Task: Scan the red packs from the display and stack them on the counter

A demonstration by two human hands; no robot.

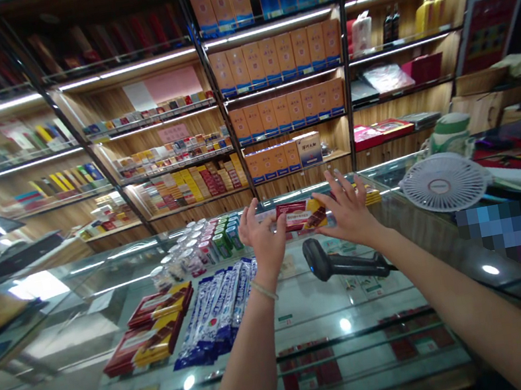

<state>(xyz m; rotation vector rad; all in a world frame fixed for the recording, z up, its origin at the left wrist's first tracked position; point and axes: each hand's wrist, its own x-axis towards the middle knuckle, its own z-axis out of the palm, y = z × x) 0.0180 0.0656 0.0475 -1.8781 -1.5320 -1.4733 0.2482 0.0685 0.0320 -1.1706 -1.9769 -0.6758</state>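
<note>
A red and yellow chocolate packet (300, 215) is held between my two hands above the glass counter. My left hand (264, 238) pinches its left end with thumb and fingers. My right hand (348, 210) grips its right end, fingers spread behind it. Beneath lies a black barcode scanner (346, 264). Left of my left forearm are blue and white wrapped sticks (217, 307), and farther left are stacks of red and yellow chocolate packets (151, 332). Several small jars and tins (203, 242) stand in rows behind the sticks. More yellow packets (371, 193) sit behind my right hand.
A white fan (444, 183) and a green-lidded container (451, 133) stand at the right. The glass counter (305, 308) has goods beneath its top. Lit shelves (282, 87) with boxes line the back wall.
</note>
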